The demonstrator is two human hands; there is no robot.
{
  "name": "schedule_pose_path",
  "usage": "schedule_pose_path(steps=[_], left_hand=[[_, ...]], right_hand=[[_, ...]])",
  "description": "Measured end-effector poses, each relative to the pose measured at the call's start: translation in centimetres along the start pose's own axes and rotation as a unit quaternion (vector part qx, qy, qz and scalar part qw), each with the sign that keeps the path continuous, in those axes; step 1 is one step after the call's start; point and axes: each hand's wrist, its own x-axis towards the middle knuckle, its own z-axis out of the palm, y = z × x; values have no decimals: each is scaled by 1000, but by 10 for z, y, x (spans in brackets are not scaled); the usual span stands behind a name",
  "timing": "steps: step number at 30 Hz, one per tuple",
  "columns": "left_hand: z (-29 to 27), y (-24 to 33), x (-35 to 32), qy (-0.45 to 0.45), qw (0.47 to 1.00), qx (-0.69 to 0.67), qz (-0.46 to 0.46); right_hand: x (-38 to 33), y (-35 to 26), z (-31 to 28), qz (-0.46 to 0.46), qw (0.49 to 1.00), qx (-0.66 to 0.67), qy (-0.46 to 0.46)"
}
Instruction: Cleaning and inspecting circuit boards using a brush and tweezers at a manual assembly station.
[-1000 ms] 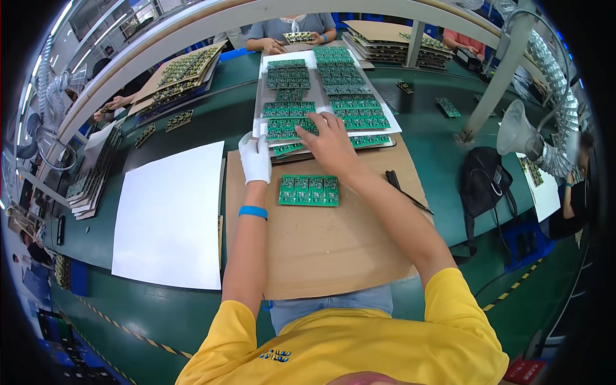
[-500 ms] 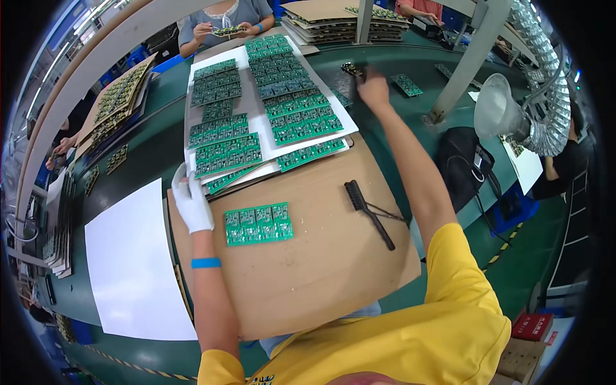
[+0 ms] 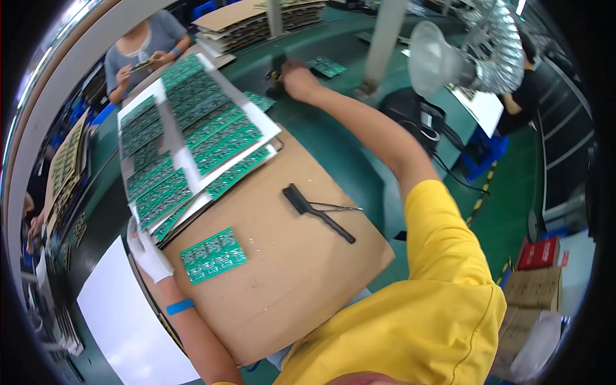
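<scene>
Left hand (image 3: 149, 251), white glove, rests loosely open on the cardboard's (image 3: 289, 276) left edge, just beside a green board panel (image 3: 213, 255). Right hand (image 3: 299, 79) reaches far across the green surface (image 3: 333, 138), closed on a small dark object (image 3: 277, 69); blurred. Black brush (image 3: 316, 212) lies on the cardboard.

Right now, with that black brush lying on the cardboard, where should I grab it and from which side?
Take the black brush by its long thin handle, the end pointing toward the person's right, coming from above. The handle lies flat and bare on the cardboard sheet; the bristle head is wider, with tweezers lying close beside it.
</scene>
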Motion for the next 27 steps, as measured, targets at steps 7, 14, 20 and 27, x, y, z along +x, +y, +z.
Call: schedule_pose_path(steps=[7, 14, 20, 27], left_hand=[[-10, -4, 9, 13, 999, 29, -12], [-13, 0, 13, 16, 999, 31, 29], [-11, 5, 4, 3, 999, 33, 14], [-12, 20, -4, -16, 999, 26, 15]], right_hand=[[-207, -14, -218, -60, 990, 130, 8], [-341, 123, -276, 201, 975, 85, 50], [-365, 348, -224, 376, 895, -197, 136], [-343, 417, -184, 523, 816, -235, 78]])
